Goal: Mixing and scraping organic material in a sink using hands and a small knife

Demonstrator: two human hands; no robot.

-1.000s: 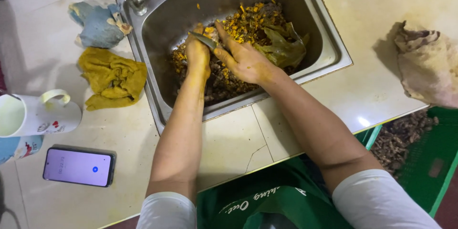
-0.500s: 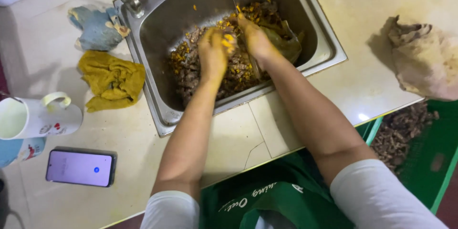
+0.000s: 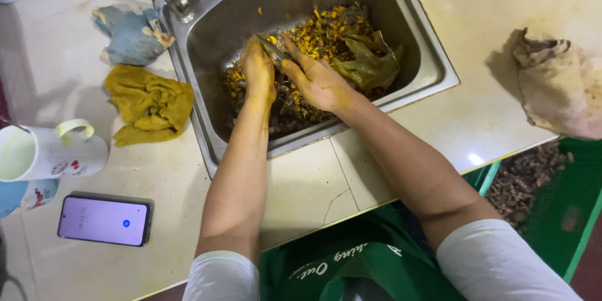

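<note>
Over the steel sink (image 3: 433,56), we are closing our left hand (image 3: 259,70) around a small knife (image 3: 273,50) while our right hand (image 3: 320,81) is pinching a piece from the wet, slippery orange-and-brown scraps (image 3: 326,31); we are gripping firmly because the bits look light and soft.

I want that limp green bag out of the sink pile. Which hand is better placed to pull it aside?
Probably the right hand: it lies just beside the green bag in the sink, while the left hand sits farther off, beyond the blade.
</note>
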